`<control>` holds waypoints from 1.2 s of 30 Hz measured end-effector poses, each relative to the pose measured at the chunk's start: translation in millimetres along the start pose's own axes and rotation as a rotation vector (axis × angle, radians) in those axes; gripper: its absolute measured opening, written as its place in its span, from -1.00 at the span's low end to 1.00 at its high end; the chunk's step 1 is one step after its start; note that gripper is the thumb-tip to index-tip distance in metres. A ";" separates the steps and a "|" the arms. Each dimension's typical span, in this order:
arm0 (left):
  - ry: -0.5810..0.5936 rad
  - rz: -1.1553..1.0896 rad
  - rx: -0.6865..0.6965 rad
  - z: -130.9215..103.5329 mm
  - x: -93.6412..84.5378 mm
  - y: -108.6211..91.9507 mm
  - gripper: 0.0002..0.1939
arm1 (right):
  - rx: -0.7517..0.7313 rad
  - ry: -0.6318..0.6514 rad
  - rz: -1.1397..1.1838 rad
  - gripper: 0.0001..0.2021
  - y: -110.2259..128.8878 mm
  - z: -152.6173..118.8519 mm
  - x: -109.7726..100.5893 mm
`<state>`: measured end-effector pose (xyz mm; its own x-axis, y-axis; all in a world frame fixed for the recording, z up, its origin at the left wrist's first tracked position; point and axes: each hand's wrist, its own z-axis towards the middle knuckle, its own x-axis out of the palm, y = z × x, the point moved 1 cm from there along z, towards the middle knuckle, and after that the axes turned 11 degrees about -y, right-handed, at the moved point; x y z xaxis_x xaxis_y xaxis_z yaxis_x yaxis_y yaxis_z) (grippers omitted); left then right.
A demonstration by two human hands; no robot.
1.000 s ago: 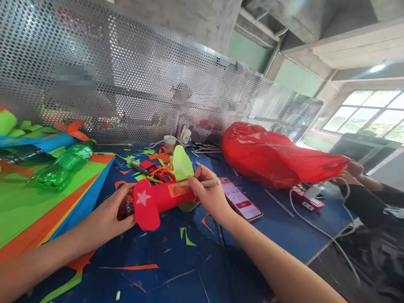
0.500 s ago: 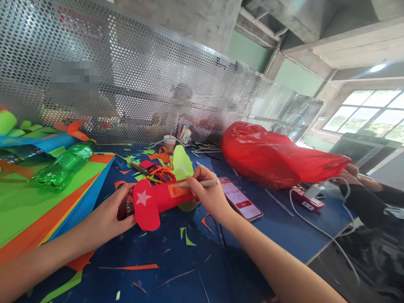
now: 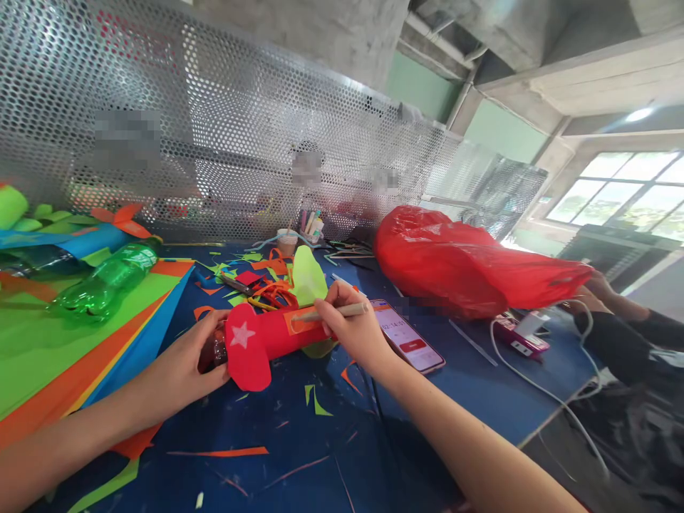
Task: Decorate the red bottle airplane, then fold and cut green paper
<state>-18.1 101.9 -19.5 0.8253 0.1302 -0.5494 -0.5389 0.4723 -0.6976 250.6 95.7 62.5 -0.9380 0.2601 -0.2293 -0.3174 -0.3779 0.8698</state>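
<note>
A plastic bottle [image 3: 219,348] wrapped in red paper [image 3: 278,340] lies on its side, its dark clear end at the left. My left hand [image 3: 206,356] is closed round that bare end. Near it a red rounded paper piece with a pale star [image 3: 243,335] stands out from the wrap. My right hand [image 3: 347,320] grips a light-coloured pen [image 3: 350,311], its tip on an orange paper patch [image 3: 304,320] on the red wrap. Light green paper fins [image 3: 308,276] stick out behind and below the bottle.
A phone [image 3: 409,338] lies right of my right hand. Scissors [image 3: 238,285] and paper scraps lie behind the bottle. At left, a green bottle [image 3: 110,281] rests on coloured sheets [image 3: 48,363]. A red plastic bag [image 3: 470,267] and a power strip [image 3: 521,338] stand near a co-worker's arm [image 3: 614,296].
The pen tip has shifted slightly on the orange patch. My left hand and the bottle have stayed in place. At the far right, the co-worker's arm has moved.
</note>
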 end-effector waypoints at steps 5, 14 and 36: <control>0.066 -0.043 -0.068 -0.5 0.7 2.3 -0.32 | 0.005 0.002 -0.001 -0.78 0.2 -0.1 -0.4; 0.084 -0.045 -0.076 -1.3 0.3 0.9 -0.34 | 0.005 -0.017 -0.025 -0.78 2.6 -0.9 0.2; 0.045 -0.021 -0.056 -0.6 0.1 0.6 -0.32 | 0.018 -0.035 -0.011 -0.77 3.5 -0.1 -0.1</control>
<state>-18.4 101.6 -20.3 0.8290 0.0806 -0.5533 -0.5308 0.4247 -0.7334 249.6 94.3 65.5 -0.9289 0.2951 -0.2236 -0.3247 -0.3589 0.8751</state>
